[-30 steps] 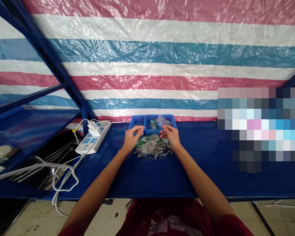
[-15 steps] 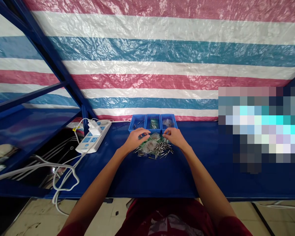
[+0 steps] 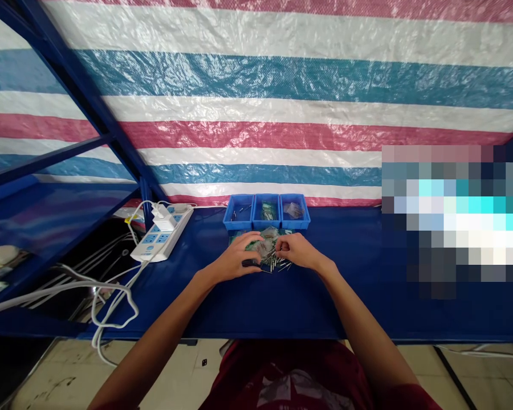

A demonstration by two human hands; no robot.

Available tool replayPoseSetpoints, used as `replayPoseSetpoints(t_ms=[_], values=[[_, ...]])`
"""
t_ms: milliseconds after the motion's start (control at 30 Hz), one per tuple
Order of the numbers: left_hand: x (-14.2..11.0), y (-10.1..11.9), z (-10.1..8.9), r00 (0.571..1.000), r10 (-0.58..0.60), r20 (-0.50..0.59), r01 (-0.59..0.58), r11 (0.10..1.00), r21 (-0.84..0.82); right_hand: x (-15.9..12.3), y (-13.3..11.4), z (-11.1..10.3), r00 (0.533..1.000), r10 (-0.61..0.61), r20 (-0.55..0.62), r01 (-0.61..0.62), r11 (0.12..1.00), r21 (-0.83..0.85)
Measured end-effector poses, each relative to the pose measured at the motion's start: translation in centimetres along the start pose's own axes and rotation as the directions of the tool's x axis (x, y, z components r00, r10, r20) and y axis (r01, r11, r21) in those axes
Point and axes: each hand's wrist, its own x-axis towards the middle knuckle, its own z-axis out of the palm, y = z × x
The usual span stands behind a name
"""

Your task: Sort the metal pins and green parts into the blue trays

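A mixed heap of thin metal pin-like pieces (image 3: 275,263), clear plastic packets (image 3: 265,247) and green packets lies on the blue table (image 3: 265,307). My left hand (image 3: 238,257) curves around the heap's left side, thumb and fingers apart, with nothing visibly held. At the right side, my right hand (image 3: 298,250) has its fingertips pinched together over the metal pieces; what is between them, if anything, is too small to make out. Just behind stand three joined blue bins: the left bin (image 3: 238,225) contains a few thin metal pieces, the middle bin (image 3: 267,225) green packets, the right bin (image 3: 296,225) clear packets.
A white power strip (image 3: 154,245) with a plugged-in adapter lies on the left of the table. White cables (image 3: 119,290) loop over the left edge. Behind hangs a striped plastic sheet (image 3: 256,136). A blue metal frame (image 3: 98,119) rises at left; a blurred-out area covers the right.
Both hands have come back from near the bins' front edge to the heap. My left hand has opened around its left side; the right fingers have closed over the metal pieces.
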Motion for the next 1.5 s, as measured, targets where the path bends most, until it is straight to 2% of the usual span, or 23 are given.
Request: replayPoseSetpoints(t_ms=[167,300,400,500,567,633,700,767,867,1067,1133,1200,1367,1500], values=[[0.1,0.7,0.9,0.995,0.045,0.088,-0.053,0.995,0.087,0.3,-0.2,0.0,0.985,0.027,-0.168,-0.018,0.998,0.055],[0.1,1.0,1.5,0.994,0.066,0.091,-0.079,0.986,0.149,0.3,-0.2,-0.1,0.977,0.010,-0.213,0.006,0.997,0.074],[0.4,1.1,1.4,0.999,0.035,0.016,-0.037,0.988,0.148,0.2,-0.5,-0.3,0.965,0.025,-0.262,-0.005,0.997,0.078],[1.4,0.6,0.6,0.989,-0.072,-0.130,0.087,0.990,0.109,0.8,-1.0,-0.5,0.938,0.051,-0.342,-0.028,0.997,0.073],[2.5,0.1,-0.1,0.960,-0.170,-0.221,0.192,0.978,0.084,1.6,-1.3,-0.7,0.920,0.062,-0.386,-0.042,0.997,0.059],[3.7,-0.5,-0.8,0.902,-0.274,-0.333,0.305,0.951,0.045,2.5,-1.5,-0.8,0.895,0.085,-0.438,-0.059,0.996,0.072],[4.9,-0.8,-1.0,0.854,-0.328,-0.403,0.342,0.939,-0.038,3.4,-1.4,-0.7,0.866,0.112,-0.487,-0.056,0.990,0.127],[5.6,-1.0,-0.8,0.808,-0.358,-0.468,0.351,0.930,-0.105,3.9,-1.1,-0.3,0.840,0.128,-0.528,-0.019,0.978,0.207],[6.0,-1.2,0.1,0.739,-0.374,-0.561,0.325,0.926,-0.190,3.8,-0.3,0.8,0.818,0.090,-0.568,0.074,0.963,0.259],[5.2,-1.3,1.1,0.669,-0.437,-0.601,0.269,0.897,-0.351,3.0,0.5,2.2,0.830,-0.047,-0.556,0.184,0.964,0.193],[5.0,-1.2,1.1,0.666,-0.451,-0.595,0.255,0.886,-0.386,2.9,0.4,2.3,0.831,-0.063,-0.553,0.199,0.961,0.190],[4.9,-1.0,1.2,0.683,-0.445,-0.579,0.233,0.884,-0.405,2.8,0.2,2.4,0.828,-0.065,-0.557,0.205,0.960,0.193],[4.8,-0.6,1.3,0.703,-0.439,-0.560,0.196,0.876,-0.440,2.6,-0.1,2.7,0.782,-0.037,-0.623,0.191,0.965,0.181],[4.7,-0.7,1.4,0.708,-0.476,-0.522,0.160,0.828,-0.538,2.5,-0.1,2.6,0.781,-0.074,-0.620,0.214,0.965,0.155]])
